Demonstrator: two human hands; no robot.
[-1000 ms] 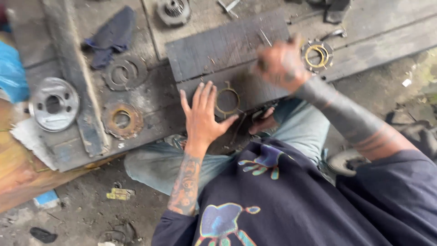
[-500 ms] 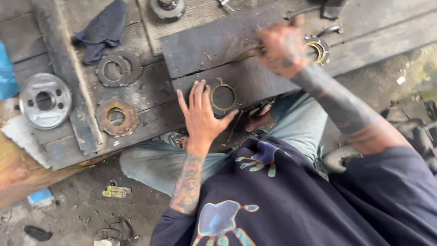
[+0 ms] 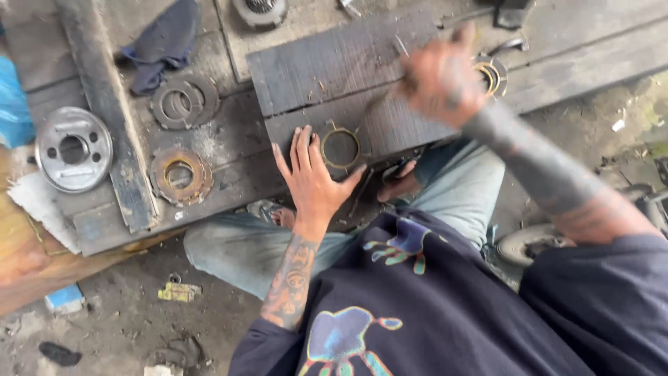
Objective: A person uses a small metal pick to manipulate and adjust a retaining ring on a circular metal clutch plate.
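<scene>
My left hand (image 3: 313,182) lies flat with fingers spread on a dark ribbed board (image 3: 327,63). Its fingers and thumb flank a thin brass ring (image 3: 358,149) with small tabs that lies on the board. My right hand (image 3: 442,80) is raised above the board's right end and blurred by motion. It is closed around a thin metal tool (image 3: 383,101) that points down and left toward the ring. Just right of that hand, a second brass-coloured ring (image 3: 495,75) lies on the planks.
Left of the board lie a rusty disc (image 3: 161,182), a grey toothed disc (image 3: 205,104), a silver round plate (image 3: 73,148) and a dark cloth (image 3: 163,45). A dark beam (image 3: 104,104) crosses the planks. My knees in jeans (image 3: 229,244) sit below the bench.
My right hand has swung from the far edge of the board toward the right and closer, with the tool. My left hand has stayed beside the brass ring.
</scene>
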